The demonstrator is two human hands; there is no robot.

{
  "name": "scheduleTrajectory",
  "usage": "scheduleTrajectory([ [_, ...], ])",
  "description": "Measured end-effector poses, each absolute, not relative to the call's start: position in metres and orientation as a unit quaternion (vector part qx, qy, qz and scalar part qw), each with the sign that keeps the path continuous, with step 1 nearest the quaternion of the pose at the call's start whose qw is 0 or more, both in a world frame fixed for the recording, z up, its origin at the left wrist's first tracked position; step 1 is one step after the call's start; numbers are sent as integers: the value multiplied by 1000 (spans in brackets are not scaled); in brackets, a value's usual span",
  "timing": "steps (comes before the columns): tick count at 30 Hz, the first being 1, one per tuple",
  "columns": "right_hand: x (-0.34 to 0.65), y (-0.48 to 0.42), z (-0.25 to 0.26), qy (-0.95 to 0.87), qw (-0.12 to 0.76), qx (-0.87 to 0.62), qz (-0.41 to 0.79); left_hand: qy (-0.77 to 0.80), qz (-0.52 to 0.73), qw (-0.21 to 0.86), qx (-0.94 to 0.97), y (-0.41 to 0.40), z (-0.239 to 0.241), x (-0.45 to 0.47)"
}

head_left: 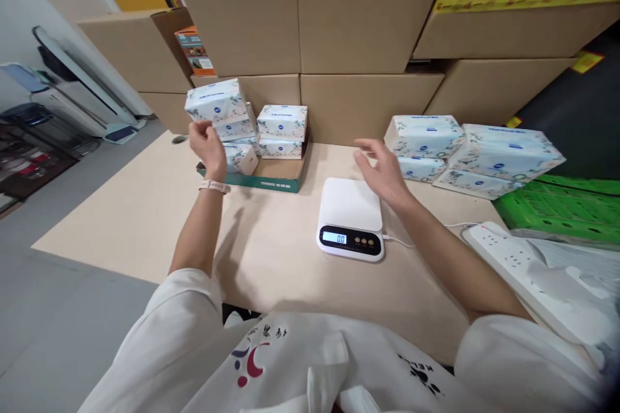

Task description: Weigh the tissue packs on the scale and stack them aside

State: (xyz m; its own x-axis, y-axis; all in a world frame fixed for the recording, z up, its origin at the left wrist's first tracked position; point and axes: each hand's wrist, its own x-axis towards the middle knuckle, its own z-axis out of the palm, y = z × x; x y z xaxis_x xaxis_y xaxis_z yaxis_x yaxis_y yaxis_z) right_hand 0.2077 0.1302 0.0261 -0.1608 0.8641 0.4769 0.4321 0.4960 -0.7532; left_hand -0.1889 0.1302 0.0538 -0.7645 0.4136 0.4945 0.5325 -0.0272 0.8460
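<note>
My left hand (209, 150) is closed, its curled fingers at the lower left edge of a slightly tilted pack of tissues (216, 101). Its grip is partly hidden. This pack sits above other tissue packs (282, 122) in a shallow green-edged cardboard tray (276, 183). A white digital scale (351, 203) stands in front of me, its display reading 0.0 and its plate bare. My right hand (380, 168) is open above the scale's right rear corner, holding nothing. Near its fingers stands a stack of tissue packs (426, 135), with another stack (506, 151) beside it.
Large cardboard boxes (358, 13) form a wall behind the table (121, 206). A white power strip (504, 258) lies at the right, with a cable running to the scale. Green plastic crates (566, 206) are at the far right.
</note>
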Motion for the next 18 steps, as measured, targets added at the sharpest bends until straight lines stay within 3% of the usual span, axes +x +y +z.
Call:
scheduleTrajectory([
  [3, 144, 129, 31, -701, 399, -388, 446, -828, -438, -3, -350, 113, 45, -244],
  [6, 88, 133, 34, -665, 328, -374, 557, -870, -314, -41, -378, 105, 41, -262],
  [18, 2, 159, 19, -657, 278, -421, 561, -856, -253, -82, -444, 113, 53, -255],
])
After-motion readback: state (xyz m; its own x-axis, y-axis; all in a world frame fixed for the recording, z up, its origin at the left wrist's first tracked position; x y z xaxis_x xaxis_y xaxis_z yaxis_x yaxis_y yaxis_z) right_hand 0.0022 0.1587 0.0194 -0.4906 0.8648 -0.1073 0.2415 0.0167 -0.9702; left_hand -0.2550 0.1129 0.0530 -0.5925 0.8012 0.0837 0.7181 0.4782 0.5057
